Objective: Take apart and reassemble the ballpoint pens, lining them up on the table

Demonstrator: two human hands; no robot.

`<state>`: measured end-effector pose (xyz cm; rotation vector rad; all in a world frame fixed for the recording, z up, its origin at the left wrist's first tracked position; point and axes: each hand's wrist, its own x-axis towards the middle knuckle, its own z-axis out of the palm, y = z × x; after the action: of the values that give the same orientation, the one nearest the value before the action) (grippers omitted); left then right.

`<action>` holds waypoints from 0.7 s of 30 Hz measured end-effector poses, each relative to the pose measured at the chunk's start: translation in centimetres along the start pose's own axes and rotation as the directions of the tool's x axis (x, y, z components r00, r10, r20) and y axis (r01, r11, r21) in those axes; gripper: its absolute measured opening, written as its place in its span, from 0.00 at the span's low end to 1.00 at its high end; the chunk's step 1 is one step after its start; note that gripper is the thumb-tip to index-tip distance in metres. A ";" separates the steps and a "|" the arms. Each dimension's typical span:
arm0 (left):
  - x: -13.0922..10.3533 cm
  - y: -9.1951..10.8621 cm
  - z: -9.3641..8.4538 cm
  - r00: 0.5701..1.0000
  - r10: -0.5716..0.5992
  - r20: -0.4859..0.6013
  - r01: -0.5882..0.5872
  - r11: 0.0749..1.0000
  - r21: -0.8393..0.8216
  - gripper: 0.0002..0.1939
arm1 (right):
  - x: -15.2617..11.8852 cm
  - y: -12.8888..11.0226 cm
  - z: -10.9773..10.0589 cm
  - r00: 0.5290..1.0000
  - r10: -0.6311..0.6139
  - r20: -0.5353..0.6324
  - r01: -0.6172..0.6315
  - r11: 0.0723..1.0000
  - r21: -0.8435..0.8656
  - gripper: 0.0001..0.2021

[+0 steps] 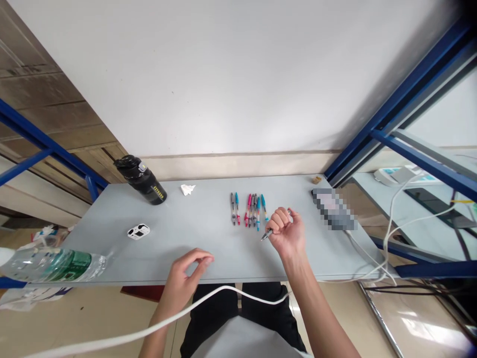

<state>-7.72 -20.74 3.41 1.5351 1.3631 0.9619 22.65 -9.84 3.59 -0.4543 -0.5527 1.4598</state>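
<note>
My right hand (286, 231) is closed in a fist around a grey click pen (266, 234). The pen's tip points down and left, and its other end shows by my thumb. Just left of this hand lie several pens in a row, among them a blue one (264, 204), a pink one (249, 205) and a grey one (254, 209). A little farther left are another grey pen (232, 206) and a blue-and-pink pen (237, 206). My left hand (186, 271) hovers at the table's front edge, thumb and forefinger tips together, with nothing visible between them.
On the grey table (208, 233) stand a black bottle (143, 181), crumpled tissue (188, 189), a white-and-black object (138, 231) and a clear water bottle (63, 264). A blurred-out device (334, 209) lies right. A white cable (167, 318) crosses before my left forearm.
</note>
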 end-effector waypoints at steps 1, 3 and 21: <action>-0.8 -0.7 -0.6 0.999 -0.028 -0.028 0.028 1.000 0.001 0.11 | 0.3 -0.3 -0.5 1.000 -0.019 0.006 0.019 1.000 0.016 0.27; -2.4 -2.0 -1.8 0.989 -0.078 -0.123 0.077 0.997 -0.014 0.11 | 0.7 -0.8 -0.9 0.998 -0.057 -0.001 0.057 0.998 0.030 0.26; 1.0 -5.4 -10.8 0.574 0.281 -0.769 0.119 0.901 0.418 0.39 | 1.5 -3.0 0.2 0.945 -0.326 -0.013 0.298 0.877 -0.377 0.23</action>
<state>-19.57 -18.41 2.06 1.5095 2.3100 1.6526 24.90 -8.58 5.68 -0.6822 -0.8079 1.0220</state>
